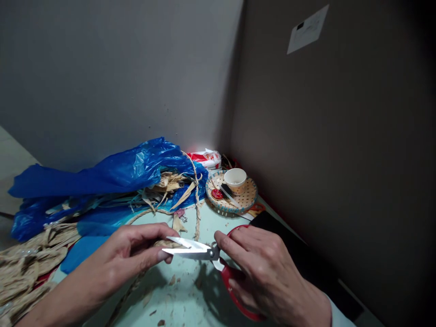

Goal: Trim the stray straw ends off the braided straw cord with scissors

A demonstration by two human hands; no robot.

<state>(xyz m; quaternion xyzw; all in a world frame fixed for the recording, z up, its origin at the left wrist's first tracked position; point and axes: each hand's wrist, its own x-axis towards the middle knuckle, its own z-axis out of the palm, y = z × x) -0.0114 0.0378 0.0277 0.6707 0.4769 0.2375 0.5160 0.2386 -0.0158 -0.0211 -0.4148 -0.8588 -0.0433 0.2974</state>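
My right hand (pixel 262 268) is closed around the red handles of a pair of scissors (pixel 207 252), whose blades stand partly apart and point left. Between the blades lies the end of a twisted cord of dried plant fibre (pixel 166 244). My left hand (pixel 139 250) pinches this cord close to the blade tips, thumb below and fingers above. A braided length of the same pale fibre (pixel 197 204) hangs over the tabletop behind the scissors, and a darker length runs down below my left hand. Whether these pieces join is hidden by my fingers.
A blue plastic bag (pixel 119 168) with dried fibre strips spreads at the back left; more dried strips (pixel 30 259) lie at the left edge. A woven tray (pixel 252 195) holds a paper cup (pixel 235 179) and a red round tin (pixel 217 194). Scraps dot the pale green tabletop (pixel 184 290).
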